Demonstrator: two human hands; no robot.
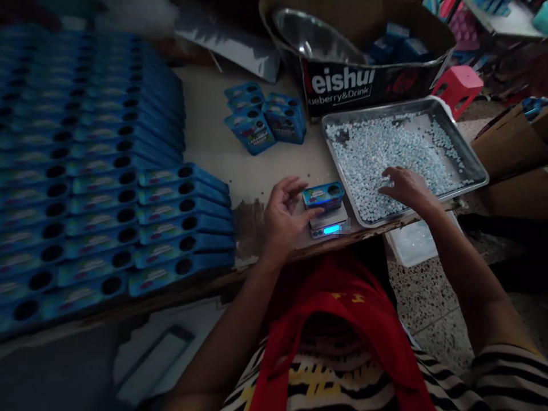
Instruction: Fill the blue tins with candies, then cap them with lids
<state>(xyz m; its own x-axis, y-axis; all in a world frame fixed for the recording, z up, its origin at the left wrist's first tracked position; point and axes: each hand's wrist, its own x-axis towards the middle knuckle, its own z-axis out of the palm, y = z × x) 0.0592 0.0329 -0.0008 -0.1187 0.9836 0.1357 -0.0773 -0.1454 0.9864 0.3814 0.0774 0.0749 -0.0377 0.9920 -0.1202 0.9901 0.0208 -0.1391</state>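
Note:
A small blue printed box (324,196) with a dark round opening rests on a compact digital scale (317,233), whose display glows blue. At the left side of that box is my left hand (285,214), its fingers apart and its thumb by the box's lower front; whether the thumb touches it I cannot tell. My right hand (405,185) hangs over a shallow metal tray (466,185), fingers bent and spread from the thumb, with nothing visible between them. Many small white and pale blue pellets (377,148) cover most of the tray's bottom.
Rows of blue boxes (171,222) fill the table's left side. Several more blue boxes (252,131) stand behind the scale. A black carton (342,85) holding blue packs is at the back. A pink stool (464,83) and brown cartons (509,137) are at right.

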